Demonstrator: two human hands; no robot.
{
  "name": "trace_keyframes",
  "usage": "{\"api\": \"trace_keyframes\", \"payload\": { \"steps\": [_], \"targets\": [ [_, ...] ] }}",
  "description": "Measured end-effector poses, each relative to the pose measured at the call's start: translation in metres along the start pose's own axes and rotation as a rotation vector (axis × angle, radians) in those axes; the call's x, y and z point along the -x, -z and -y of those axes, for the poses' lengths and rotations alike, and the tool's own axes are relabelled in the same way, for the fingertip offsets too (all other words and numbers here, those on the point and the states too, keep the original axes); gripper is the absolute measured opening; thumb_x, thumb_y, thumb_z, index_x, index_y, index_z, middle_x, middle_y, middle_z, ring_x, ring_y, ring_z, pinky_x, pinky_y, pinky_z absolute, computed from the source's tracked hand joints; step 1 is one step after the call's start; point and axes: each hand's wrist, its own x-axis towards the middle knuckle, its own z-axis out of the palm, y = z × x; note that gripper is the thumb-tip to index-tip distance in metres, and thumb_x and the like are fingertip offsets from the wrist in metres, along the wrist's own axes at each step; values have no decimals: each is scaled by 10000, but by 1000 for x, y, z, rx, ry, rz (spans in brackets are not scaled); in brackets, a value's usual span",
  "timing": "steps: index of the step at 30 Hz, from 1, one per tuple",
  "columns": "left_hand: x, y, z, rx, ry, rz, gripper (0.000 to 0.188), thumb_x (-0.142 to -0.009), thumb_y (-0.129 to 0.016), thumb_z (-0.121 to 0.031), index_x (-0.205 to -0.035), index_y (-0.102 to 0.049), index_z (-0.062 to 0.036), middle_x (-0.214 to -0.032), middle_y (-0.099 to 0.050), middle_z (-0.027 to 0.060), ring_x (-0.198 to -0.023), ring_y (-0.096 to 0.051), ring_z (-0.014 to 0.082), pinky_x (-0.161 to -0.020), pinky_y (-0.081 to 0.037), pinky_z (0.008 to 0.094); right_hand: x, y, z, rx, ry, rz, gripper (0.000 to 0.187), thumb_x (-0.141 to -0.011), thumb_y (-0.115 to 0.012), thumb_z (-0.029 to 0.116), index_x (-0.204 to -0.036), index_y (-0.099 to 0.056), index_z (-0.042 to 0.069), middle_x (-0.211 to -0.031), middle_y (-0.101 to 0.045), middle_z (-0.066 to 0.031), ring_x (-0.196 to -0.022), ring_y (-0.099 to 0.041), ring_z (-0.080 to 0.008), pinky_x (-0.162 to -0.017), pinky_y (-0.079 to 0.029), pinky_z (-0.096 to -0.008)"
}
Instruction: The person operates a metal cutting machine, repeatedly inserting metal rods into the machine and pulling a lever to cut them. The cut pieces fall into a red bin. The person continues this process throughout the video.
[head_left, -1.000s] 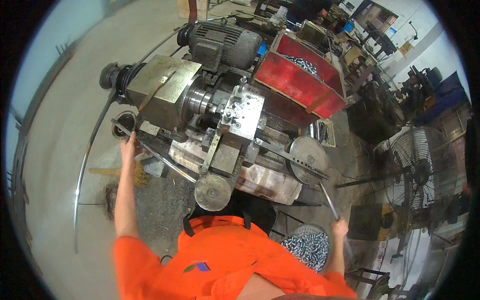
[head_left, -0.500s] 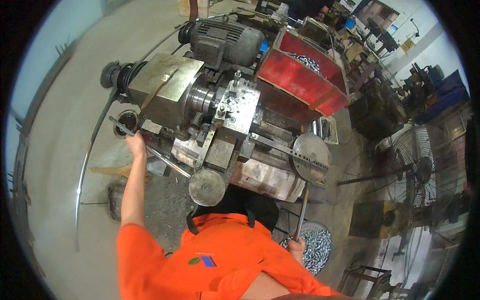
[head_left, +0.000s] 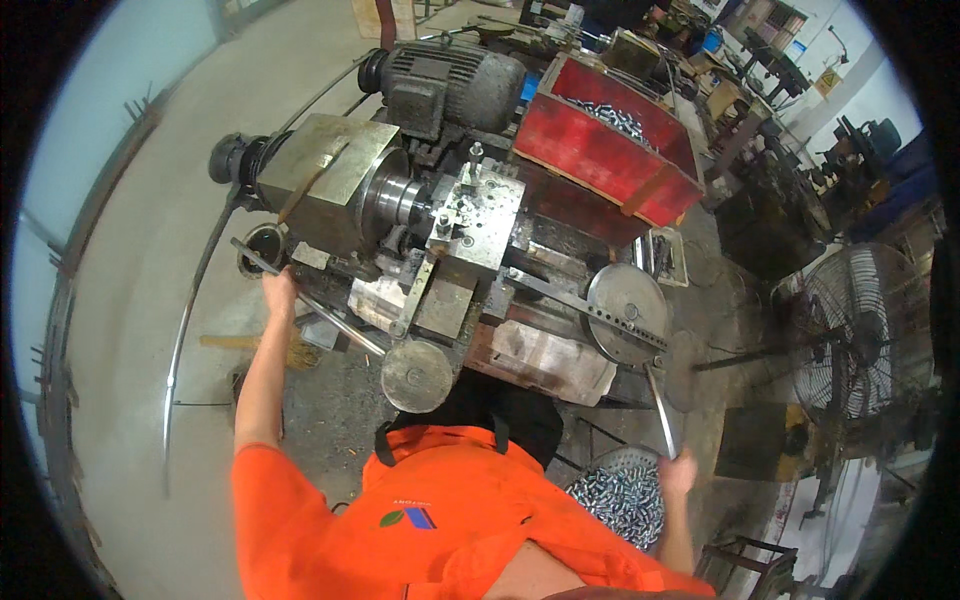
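Observation:
I stand at a small metal lathe. My left hand (head_left: 279, 291) is wrapped round a long steel lever (head_left: 340, 325) that slants down to a round metal disc (head_left: 416, 376). At the right, my right hand (head_left: 677, 471) grips the end of another lever handle (head_left: 660, 410), joined to the larger round plate (head_left: 627, 312). Between the two levers sits the bolted tool block (head_left: 480, 220), close to the shiny spindle chuck (head_left: 399, 199). What the chuck holds is too small to make out.
A red bin (head_left: 600, 165) of small metal parts stands behind the lathe. By my right hand is a round basket (head_left: 622, 458) heaped with similar parts. A large fan (head_left: 850, 335) stands far right. A motor (head_left: 455, 85) sits at the back; a long rod (head_left: 180, 350) sticks out left.
My right hand has swung the right lever outward to the right, away from my body. The left hand keeps its grip on the left lever. The view has shifted slightly.

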Motion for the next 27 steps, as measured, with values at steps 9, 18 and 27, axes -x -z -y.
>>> {"api": "trace_keyframes", "payload": {
  "steps": [9,18,27],
  "targets": [
    [17,32,0,80,133,248,390,-855,-578,-391,-981,-545,-24,-768,-605,85,-677,-620,190,-585,-516,347,-120,-22,27,115,104,-409,819,-582,-676,197,-1326,-384,20,-1313,-427,-219,-1127,-466,-377,-973,-361,-440],
    [27,28,73,-1534,-419,686,561,-840,-484,-557,-953,-603,-21,-924,-647,186,-889,-623,341,-758,-490,434,-3,-52,66,-322,167,-161,628,-574,-619,120,-1190,-540,28,-1268,-485,-208,-1137,-487,-374,-956,-404,-386],
    [48,16,118,-1298,-214,570,520,-796,-545,-519,-947,-597,-24,-913,-648,197,-883,-626,359,-762,-498,449,11,-10,122,-481,264,-17,399,-571,-577,84,-953,-635,-16,-944,-622,-170,-834,-613,-330,-754,-487,-355]
  ]
}}
